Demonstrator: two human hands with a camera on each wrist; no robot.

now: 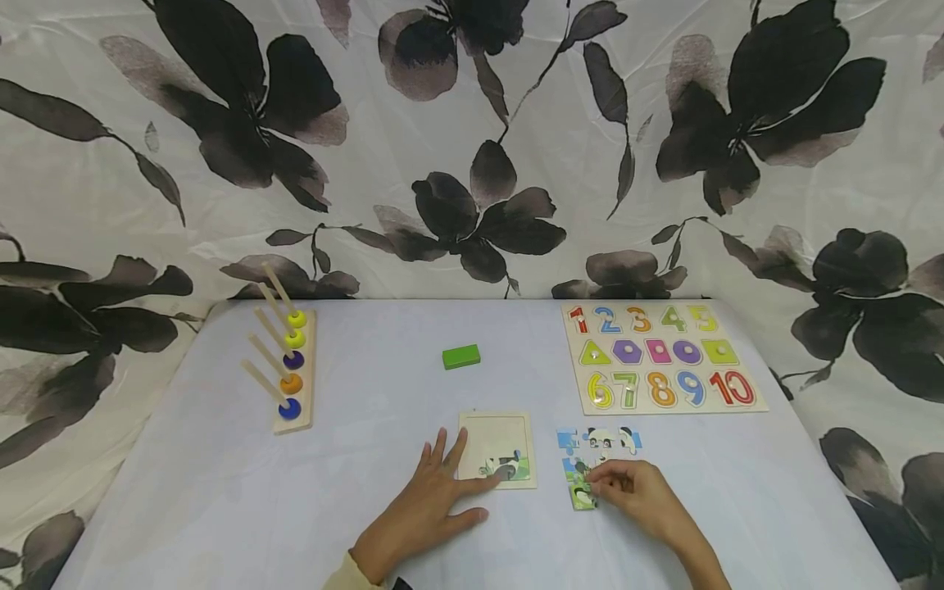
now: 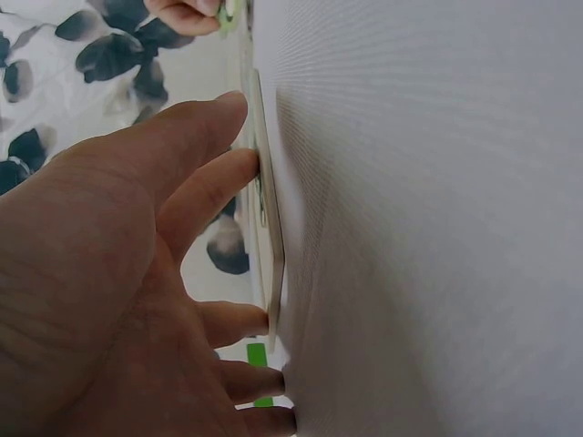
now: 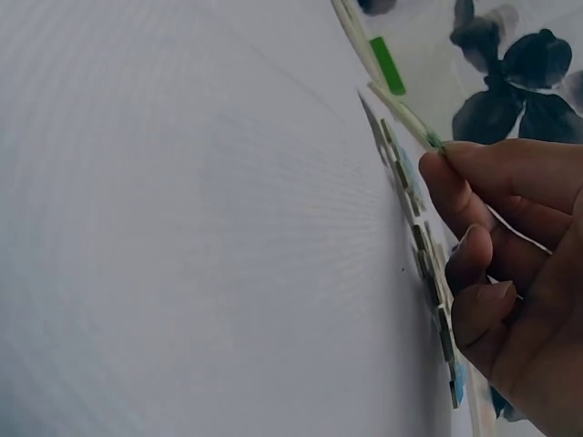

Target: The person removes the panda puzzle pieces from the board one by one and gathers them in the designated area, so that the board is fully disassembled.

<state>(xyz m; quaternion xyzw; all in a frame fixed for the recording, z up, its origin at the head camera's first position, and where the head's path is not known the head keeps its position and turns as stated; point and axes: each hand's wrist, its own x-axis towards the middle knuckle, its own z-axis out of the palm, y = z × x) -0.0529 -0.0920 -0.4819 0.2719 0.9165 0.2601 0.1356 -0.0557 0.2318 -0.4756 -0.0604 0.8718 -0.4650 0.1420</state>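
My left hand (image 1: 435,500) has its fingers spread over the left and lower edge of a square wooden puzzle tray (image 1: 472,426); in the left wrist view its fingertips touch the tray's rim. Joined panda-picture pieces (image 1: 516,465) lie in the tray's lower right part. Just right of the tray, my right hand (image 1: 642,496) pinches a small greenish puzzle piece (image 2: 228,16) between thumb and forefinger, partly hidden by the fingers. Under and beside that hand lie several loose puzzle pieces (image 1: 581,497), with a panda-face piece (image 1: 601,438) among the upper ones.
A green block (image 1: 461,356) lies beyond the tray. At the left stands a wooden peg rack (image 1: 307,369) with coloured rings and slanting pegs. A number and shape board (image 1: 664,411) lies at the back right. Floral cloth (image 1: 472,270) hangs behind the white table (image 1: 383,360).
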